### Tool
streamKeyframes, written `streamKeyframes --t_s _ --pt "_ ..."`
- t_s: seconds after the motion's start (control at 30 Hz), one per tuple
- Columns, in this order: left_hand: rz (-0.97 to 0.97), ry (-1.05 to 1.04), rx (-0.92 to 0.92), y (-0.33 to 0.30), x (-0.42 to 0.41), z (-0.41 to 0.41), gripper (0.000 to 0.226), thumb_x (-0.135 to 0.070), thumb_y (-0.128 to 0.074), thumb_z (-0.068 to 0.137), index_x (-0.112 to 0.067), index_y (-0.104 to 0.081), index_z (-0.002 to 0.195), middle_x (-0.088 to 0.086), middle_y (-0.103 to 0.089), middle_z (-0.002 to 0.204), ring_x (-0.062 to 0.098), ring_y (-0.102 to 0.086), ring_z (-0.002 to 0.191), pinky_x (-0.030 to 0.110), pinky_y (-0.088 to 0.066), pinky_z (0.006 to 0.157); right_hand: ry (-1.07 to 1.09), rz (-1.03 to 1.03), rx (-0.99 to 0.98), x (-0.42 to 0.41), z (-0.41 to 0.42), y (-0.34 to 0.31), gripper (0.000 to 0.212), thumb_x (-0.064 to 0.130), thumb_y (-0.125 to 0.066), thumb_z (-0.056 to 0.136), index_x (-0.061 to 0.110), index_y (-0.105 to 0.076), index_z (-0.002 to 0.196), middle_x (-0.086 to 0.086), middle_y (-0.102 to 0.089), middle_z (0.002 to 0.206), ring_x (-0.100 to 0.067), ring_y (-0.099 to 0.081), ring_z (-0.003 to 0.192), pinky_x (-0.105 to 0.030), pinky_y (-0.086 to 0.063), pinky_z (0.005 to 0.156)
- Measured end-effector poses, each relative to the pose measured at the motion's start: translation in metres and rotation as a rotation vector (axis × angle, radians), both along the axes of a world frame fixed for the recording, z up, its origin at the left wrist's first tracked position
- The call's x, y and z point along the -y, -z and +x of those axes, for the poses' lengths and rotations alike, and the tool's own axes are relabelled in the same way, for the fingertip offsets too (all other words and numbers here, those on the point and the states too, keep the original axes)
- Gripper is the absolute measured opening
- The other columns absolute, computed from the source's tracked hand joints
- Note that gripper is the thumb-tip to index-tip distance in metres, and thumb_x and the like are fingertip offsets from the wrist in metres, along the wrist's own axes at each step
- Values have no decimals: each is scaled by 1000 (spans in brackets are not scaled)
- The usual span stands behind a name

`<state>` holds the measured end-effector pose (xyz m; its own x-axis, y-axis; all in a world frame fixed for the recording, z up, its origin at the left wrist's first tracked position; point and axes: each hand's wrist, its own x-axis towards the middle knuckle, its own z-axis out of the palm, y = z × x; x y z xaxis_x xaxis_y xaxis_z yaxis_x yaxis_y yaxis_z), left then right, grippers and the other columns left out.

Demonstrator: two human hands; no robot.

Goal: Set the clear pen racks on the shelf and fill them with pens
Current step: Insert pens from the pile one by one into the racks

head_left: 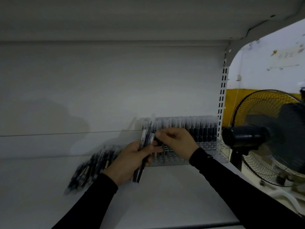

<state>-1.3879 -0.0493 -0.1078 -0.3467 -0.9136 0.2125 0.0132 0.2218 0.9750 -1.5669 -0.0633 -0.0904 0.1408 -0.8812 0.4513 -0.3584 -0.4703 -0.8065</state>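
Left sleeve (92, 200): black, long, snug, ending at the wrist.
Right sleeve (234, 184): black, long, same cloth, slightly creased near the cuff.
Hands: bare, ungloved.

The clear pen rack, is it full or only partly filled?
Partly filled: the clear pen rack has pens along its back; front holes stand empty.

1. The pen rack (212, 152) sits on the shelf (165, 195), at its right end against the back panel.
2. A row of pens (189, 128) stands in the rack's rear holes.
3. A loose pile of pens (92, 167) lies on the shelf, left of the rack.
4. The left hand (130, 162) with a bundle of pens (145, 151) is between pile and rack.
5. The right hand (178, 142) is before the rack.
6. A fan (264, 136) stands right of the shelf.
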Motion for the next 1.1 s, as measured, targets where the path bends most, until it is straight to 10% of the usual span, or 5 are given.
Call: streamKeyframes --t_s 0.1,0.4,0.63,1.1 --pt "-19 19 29 1 -2 -1 22 -14 -51 99 -6 -70 106 3 -70 72 10 -53 59 19 -45 56 -95 31 41 -4 2 1 17 24 -64 91 13 -75 83 -1 -75 84 -11 -70 83 -19 -54 78" --pt "46 -88 3 5 7 1 23 -19 -47 102 -12 -63 117 9 -74 99 15 -62 67 26 -49 58 80 103 704 4 -22 -24 13 15 -58 94 8 -64 85 -3 -69 75 -15 -67 70 -27 -59 74" --pt "28 -100 4 -1 2 0 16 -26 -44 102 -17 -54 111 0 -73 81 16 -26 53 30 -21 49 441 -212 281 21 -46 -30 17 28 -59 95 13 -66 100 -2 -71 84 -14 -70 76 -31 -57 78" --pt "-78 -109 -4 3 4 4 17 -16 -48 101 -14 -60 113 3 -72 86 14 -42 51 23 -38 45 437 -193 -222 37 -31 -14 27 32 -54 97 12 -66 111 -4 -70 98 -17 -65 86 -32 -53 88"
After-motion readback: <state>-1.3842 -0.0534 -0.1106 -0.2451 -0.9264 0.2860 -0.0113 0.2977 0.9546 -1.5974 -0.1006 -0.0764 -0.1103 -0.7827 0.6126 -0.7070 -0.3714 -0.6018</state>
